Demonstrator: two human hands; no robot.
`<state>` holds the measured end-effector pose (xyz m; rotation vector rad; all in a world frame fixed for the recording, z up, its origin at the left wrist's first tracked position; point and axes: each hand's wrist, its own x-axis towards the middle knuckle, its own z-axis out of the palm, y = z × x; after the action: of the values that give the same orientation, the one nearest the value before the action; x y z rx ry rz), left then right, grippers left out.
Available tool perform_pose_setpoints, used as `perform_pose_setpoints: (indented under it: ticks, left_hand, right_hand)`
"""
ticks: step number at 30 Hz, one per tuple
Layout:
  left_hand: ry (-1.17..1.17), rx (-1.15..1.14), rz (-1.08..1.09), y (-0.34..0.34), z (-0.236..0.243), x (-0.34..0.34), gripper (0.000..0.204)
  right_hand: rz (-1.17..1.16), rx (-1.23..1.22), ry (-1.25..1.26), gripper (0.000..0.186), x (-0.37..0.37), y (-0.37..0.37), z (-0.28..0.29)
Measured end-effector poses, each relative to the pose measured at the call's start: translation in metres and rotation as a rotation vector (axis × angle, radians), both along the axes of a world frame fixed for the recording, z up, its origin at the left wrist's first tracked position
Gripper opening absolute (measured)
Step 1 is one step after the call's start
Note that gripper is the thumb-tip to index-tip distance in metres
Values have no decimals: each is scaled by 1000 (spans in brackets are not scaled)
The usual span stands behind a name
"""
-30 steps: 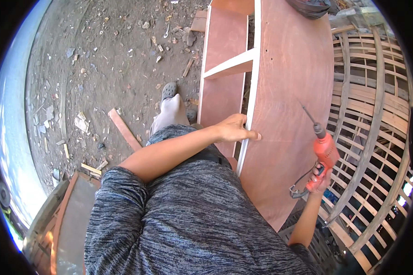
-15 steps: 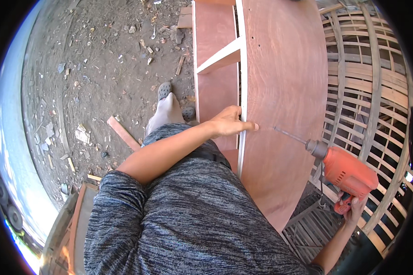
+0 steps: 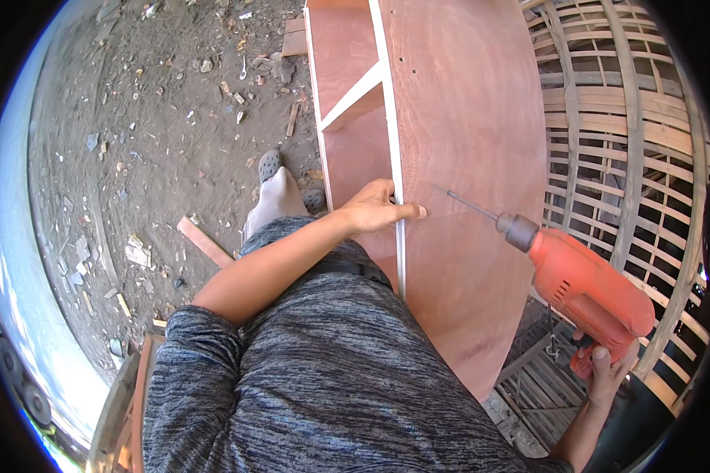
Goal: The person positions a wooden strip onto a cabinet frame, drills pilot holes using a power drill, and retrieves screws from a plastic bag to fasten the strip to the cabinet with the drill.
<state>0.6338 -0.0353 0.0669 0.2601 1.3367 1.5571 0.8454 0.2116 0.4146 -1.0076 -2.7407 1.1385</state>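
Note:
My left hand (image 3: pixel 379 208) grips the white edge of a reddish plywood cabinet (image 3: pixel 469 134), thumb on the broad panel and fingers curled behind the edge. Two small dark holes show in the panel's upper left. An orange-red power drill (image 3: pixel 588 280) is in my right hand (image 3: pixel 607 369), which is wrapped around its handle at the lower right. The long thin drill bit (image 3: pixel 469 205) points up and left over the panel, its tip a little right of my left thumb. Whether the tip touches the wood, I cannot tell.
Slatted bamboo or wood lattice (image 3: pixel 592 142) stands along the right. On the left, dirt ground (image 3: pixel 166 118) is strewn with scraps and stones. A loose wood strip (image 3: pixel 205 240) lies near my left elbow. Below the drill is a dark slatted frame (image 3: pixel 540 394).
The drill has moved left, bringing its bit nearer my left thumb. The cabinet and ground sit slightly farther left in view. My left hand keeps its hold on the edge.

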Motion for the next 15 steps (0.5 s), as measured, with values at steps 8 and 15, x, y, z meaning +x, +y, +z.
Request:
perform_pose_setpoints:
  ticks: [8,15]
  left_hand:
    - [-53,-3,-22,2,-14,2,49]
    - [-28,6,-4,5,-26,5,50]
  right_hand:
    - [200,55,-56,69,-65,-32,-8]
    - [176,96,-81,64,-86,-38,-5]
